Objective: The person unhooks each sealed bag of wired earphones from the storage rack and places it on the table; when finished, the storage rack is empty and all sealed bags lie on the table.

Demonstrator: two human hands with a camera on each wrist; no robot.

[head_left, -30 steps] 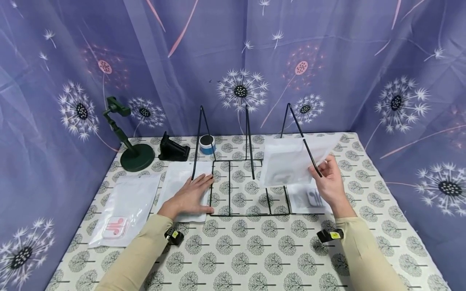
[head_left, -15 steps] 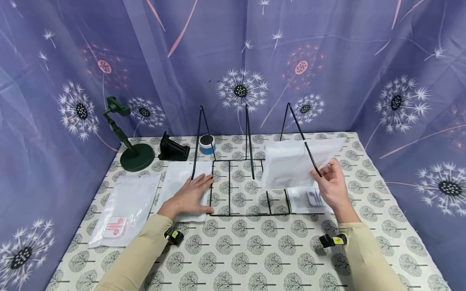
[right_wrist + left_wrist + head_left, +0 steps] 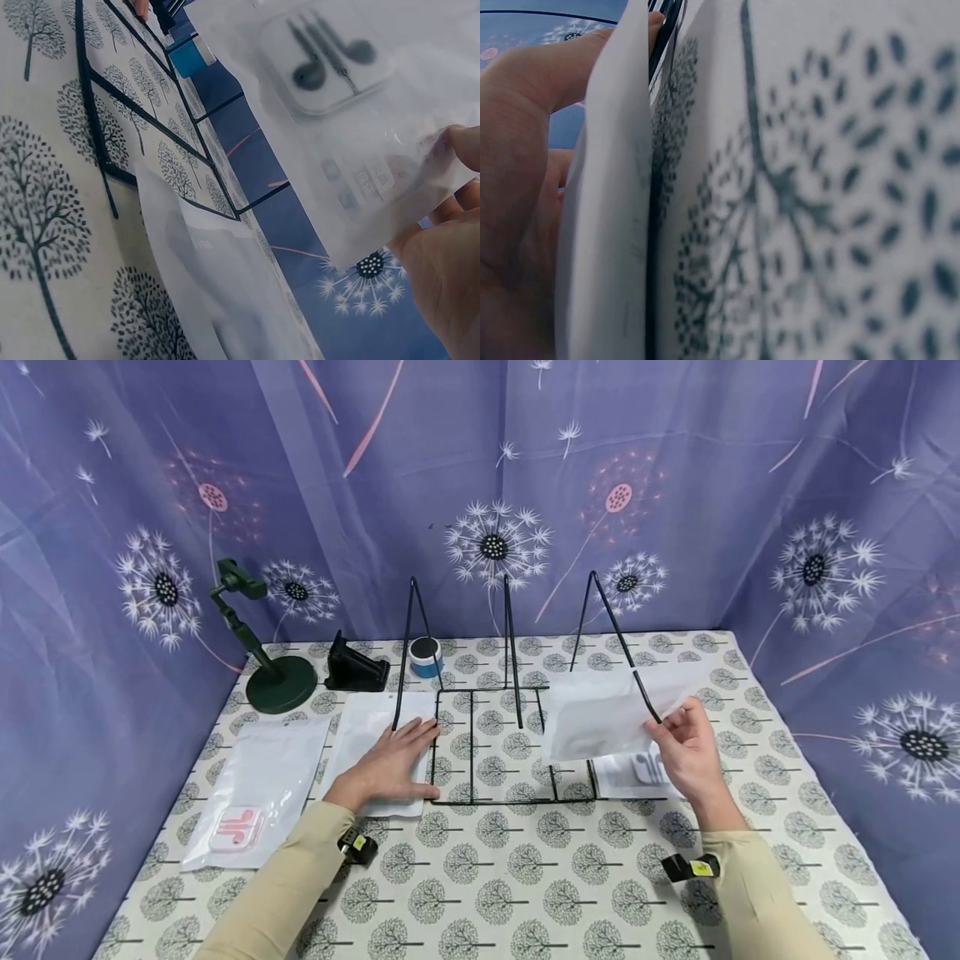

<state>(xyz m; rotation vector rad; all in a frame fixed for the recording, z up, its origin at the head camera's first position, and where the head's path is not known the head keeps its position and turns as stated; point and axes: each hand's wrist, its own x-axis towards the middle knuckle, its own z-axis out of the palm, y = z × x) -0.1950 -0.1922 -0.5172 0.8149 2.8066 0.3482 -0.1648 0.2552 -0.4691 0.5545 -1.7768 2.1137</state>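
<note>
My right hand (image 3: 690,760) pinches the edge of a white pouch (image 3: 600,714) at the right end of a black wire rack (image 3: 510,802). The pouch hangs above the table beside the rack's right upright, its near edge sagging. In the right wrist view, dark earphones in a clear case (image 3: 326,64) show through it. Below it lies another pouch (image 3: 618,787) with earphones inside, partly covered. My left hand (image 3: 386,767) rests, fingers spread, on a flat white pouch (image 3: 356,722) at the rack's left edge. The left wrist view shows that pouch (image 3: 611,225) near the palm.
Farther left lies a pouch (image 3: 270,760) with pink earphones (image 3: 236,828). Behind it stand a green round-based stand (image 3: 281,685), a black holder (image 3: 356,667) and a blue-and-white round speaker-like thing (image 3: 426,665). A tree-print cloth (image 3: 525,877) covers the table; purple curtains (image 3: 375,527) surround it.
My right hand has lowered the pouch and shifted slightly right and toward me. The left hand stays on its pouch, and the rack has not moved.
</note>
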